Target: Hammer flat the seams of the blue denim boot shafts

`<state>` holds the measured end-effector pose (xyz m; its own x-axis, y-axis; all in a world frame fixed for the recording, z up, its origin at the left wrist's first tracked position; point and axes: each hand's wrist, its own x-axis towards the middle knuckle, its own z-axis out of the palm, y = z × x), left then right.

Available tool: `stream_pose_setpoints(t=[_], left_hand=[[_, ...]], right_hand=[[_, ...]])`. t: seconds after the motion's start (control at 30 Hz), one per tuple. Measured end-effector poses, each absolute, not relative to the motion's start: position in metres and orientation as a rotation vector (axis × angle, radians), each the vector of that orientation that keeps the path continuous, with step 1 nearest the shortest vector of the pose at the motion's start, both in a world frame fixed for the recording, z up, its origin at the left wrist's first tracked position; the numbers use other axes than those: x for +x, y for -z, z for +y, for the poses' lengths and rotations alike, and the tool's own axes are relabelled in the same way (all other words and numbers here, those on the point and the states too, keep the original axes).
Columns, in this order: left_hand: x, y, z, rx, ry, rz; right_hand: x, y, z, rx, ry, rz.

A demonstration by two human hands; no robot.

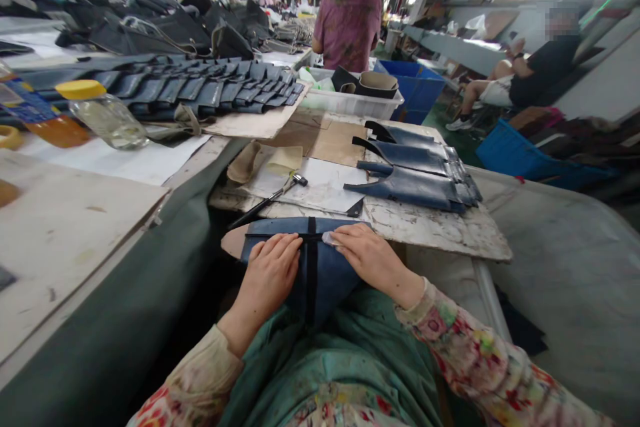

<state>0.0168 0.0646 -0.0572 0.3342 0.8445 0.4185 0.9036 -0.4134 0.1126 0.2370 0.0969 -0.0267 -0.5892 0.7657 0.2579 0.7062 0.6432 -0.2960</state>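
Two-hander: left hand [273, 263] probably steadies the near blue piece [333, 283], can't tell its grip; right hand [373, 255] pinches a whitish bit [328, 238].

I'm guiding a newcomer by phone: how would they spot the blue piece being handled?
Find the scuffed pale board ahead. By its near edge, under the left hand and right hand, is the blue piece. Unlike the blue pieces on the board, it bears two crossing black strips.
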Motion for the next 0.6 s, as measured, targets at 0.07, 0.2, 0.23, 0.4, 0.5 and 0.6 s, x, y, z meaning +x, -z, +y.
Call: stream_pose_setpoints(t=[0.07,0.2,0.23,0.4,0.5,0.6], left_hand=[[0.015,0.058,0.064,-2.461,0.623,-1.606],[0.011,0.058,0.063,-2.458,0.619,-1.604],[0.008,0.058,0.063,-2.446,0.615,-1.606],[-0.011,0.061,0.062,-2.390,0.562,-1.594],[-0.024,0.062,0.061,-2.372,0.550,-1.615],[-0.035,0.061,0.061,-2.340,0.554,-1.642]], right_hand=[[0.227,0.027,0.099,-1.101,-0.240,-2.507],[0.202,0.031,0.103,-1.024,-0.254,-2.576],[0.196,0.032,0.104,-1.016,-0.261,-2.588],[0.175,0.036,0.112,-0.984,-0.277,-2.617],[0.164,0.035,0.116,-0.965,-0.276,-2.637],[0.151,0.034,0.118,-0.948,-0.275,-2.660]])
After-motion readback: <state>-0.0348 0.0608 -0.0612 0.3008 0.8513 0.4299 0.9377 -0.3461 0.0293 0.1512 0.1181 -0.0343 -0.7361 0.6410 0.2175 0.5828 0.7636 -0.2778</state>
